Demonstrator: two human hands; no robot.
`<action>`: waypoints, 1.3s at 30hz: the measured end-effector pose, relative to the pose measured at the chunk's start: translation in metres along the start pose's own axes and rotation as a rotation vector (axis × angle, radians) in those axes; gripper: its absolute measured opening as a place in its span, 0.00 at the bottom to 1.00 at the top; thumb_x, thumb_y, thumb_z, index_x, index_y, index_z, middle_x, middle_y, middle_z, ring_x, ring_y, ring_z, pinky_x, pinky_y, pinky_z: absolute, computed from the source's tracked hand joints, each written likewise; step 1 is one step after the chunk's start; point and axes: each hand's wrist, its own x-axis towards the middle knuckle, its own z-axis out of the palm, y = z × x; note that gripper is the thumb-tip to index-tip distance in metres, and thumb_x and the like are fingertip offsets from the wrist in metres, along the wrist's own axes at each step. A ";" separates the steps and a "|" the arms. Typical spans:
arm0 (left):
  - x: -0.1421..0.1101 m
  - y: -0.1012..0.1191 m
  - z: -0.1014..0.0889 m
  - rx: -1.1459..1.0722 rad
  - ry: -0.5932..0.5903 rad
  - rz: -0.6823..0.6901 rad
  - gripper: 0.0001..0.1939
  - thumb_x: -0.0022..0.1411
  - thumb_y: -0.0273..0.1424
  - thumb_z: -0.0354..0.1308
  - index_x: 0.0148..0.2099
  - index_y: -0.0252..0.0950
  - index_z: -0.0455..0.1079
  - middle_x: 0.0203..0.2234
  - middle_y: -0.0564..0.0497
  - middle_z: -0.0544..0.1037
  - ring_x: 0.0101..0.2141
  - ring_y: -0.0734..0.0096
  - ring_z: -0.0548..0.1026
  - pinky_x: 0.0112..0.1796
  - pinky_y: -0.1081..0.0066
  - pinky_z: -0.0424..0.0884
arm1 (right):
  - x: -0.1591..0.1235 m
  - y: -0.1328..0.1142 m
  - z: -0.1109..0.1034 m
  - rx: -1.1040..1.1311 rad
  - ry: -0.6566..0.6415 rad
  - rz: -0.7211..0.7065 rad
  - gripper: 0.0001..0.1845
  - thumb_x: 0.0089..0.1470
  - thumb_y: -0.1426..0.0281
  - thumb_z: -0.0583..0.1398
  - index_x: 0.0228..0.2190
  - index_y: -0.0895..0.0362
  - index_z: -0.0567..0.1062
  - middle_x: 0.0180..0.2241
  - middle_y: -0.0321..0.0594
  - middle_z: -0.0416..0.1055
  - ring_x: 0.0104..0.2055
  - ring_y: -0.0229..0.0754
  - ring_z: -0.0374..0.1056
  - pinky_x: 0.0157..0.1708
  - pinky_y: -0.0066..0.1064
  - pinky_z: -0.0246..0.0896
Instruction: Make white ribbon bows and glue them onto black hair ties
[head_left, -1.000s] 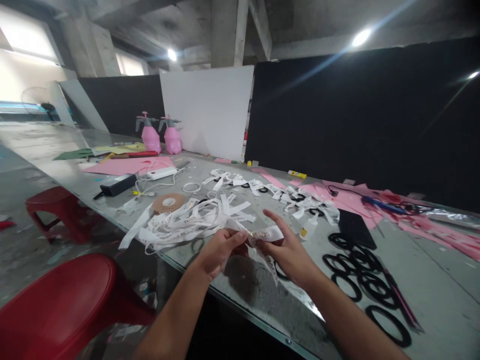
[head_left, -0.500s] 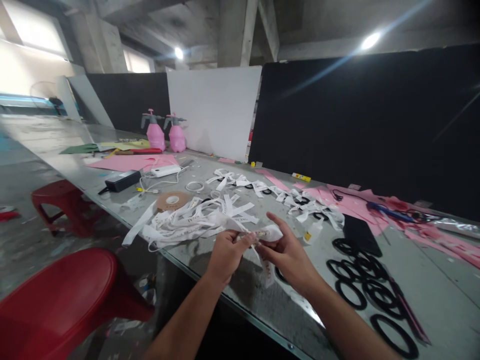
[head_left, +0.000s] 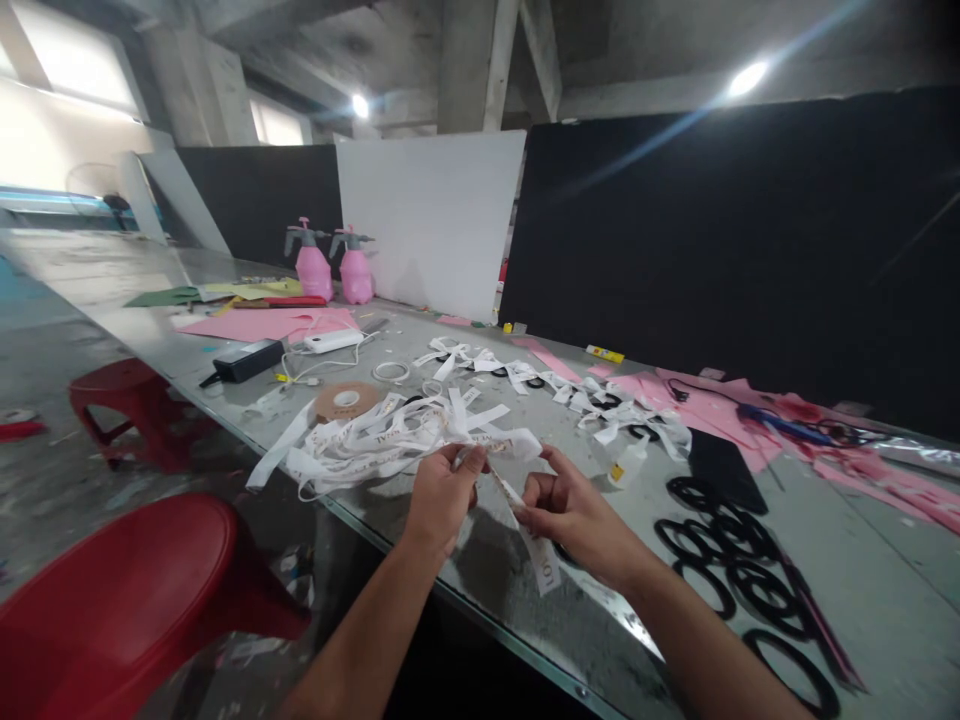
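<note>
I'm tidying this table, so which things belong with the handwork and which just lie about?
Seemingly in use:
- held ribbon, in both hands
- ribbon pile
- black rings

Probably just lying about:
- pink spray bottles
- black adapter
- yellow tube

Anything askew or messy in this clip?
Mildly: the white ribbon pile lies in loose loops, one end hanging past the near edge of the table. I see no clear spill or damage.

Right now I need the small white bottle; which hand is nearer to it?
Right. The right hand is to the near left of the small white bottle; the left hand is farther left.
</note>
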 end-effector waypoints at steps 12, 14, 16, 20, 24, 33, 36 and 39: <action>-0.011 -0.005 0.010 0.089 -0.074 -0.106 0.19 0.47 0.45 0.67 0.29 0.33 0.70 0.13 0.60 0.63 0.14 0.84 0.53 0.16 0.77 0.48 | 0.003 0.001 -0.006 -0.071 0.107 -0.051 0.23 0.47 0.61 0.67 0.44 0.56 0.71 0.27 0.33 0.67 0.27 0.36 0.60 0.27 0.27 0.54; -0.016 -0.005 0.013 0.113 -0.142 -0.122 0.17 0.47 0.42 0.68 0.29 0.32 0.72 0.15 0.58 0.66 0.16 0.82 0.59 0.19 0.77 0.54 | 0.004 0.003 -0.004 -0.130 0.187 -0.065 0.23 0.49 0.57 0.66 0.43 0.57 0.74 0.25 0.34 0.68 0.26 0.37 0.61 0.27 0.29 0.55; -0.019 -0.002 0.014 0.058 -0.210 -0.124 0.17 0.46 0.40 0.69 0.32 0.32 0.74 0.19 0.55 0.71 0.21 0.78 0.66 0.24 0.77 0.62 | 0.005 0.003 -0.003 -0.208 0.245 -0.080 0.20 0.49 0.55 0.65 0.37 0.58 0.77 0.21 0.34 0.67 0.25 0.38 0.60 0.26 0.30 0.55; -0.018 0.009 0.006 -0.175 -0.220 -0.085 0.24 0.46 0.38 0.69 0.45 0.36 0.72 0.29 0.52 0.75 0.29 0.72 0.72 0.34 0.72 0.69 | 0.005 0.002 -0.007 -0.246 0.314 -0.145 0.19 0.49 0.52 0.64 0.28 0.57 0.77 0.19 0.35 0.66 0.24 0.40 0.61 0.27 0.33 0.55; -0.011 0.019 -0.007 -0.054 -0.237 -0.091 0.20 0.47 0.40 0.68 0.41 0.32 0.75 0.28 0.51 0.75 0.27 0.74 0.71 0.32 0.73 0.69 | 0.005 0.003 -0.010 -0.279 0.274 -0.145 0.18 0.49 0.54 0.64 0.27 0.57 0.77 0.20 0.35 0.67 0.25 0.40 0.61 0.28 0.32 0.55; -0.009 0.028 -0.020 0.596 -0.189 0.109 0.08 0.49 0.33 0.65 0.30 0.34 0.75 0.20 0.51 0.76 0.22 0.73 0.71 0.26 0.74 0.64 | 0.005 0.005 -0.011 -0.266 0.311 -0.148 0.18 0.48 0.54 0.65 0.26 0.58 0.76 0.20 0.35 0.67 0.25 0.39 0.61 0.27 0.31 0.54; -0.010 0.025 -0.012 0.654 0.001 0.186 0.03 0.49 0.29 0.61 0.30 0.36 0.74 0.17 0.55 0.72 0.19 0.76 0.68 0.22 0.76 0.60 | 0.005 0.008 -0.011 -0.242 0.256 -0.149 0.17 0.49 0.55 0.65 0.26 0.58 0.76 0.20 0.35 0.67 0.25 0.39 0.62 0.28 0.31 0.54; -0.011 0.017 0.001 0.298 0.155 0.099 0.07 0.50 0.30 0.59 0.35 0.37 0.70 0.21 0.57 0.71 0.16 0.78 0.66 0.18 0.77 0.58 | 0.006 0.011 -0.010 -0.128 0.269 -0.139 0.16 0.48 0.57 0.66 0.27 0.58 0.76 0.20 0.34 0.67 0.25 0.39 0.62 0.28 0.30 0.54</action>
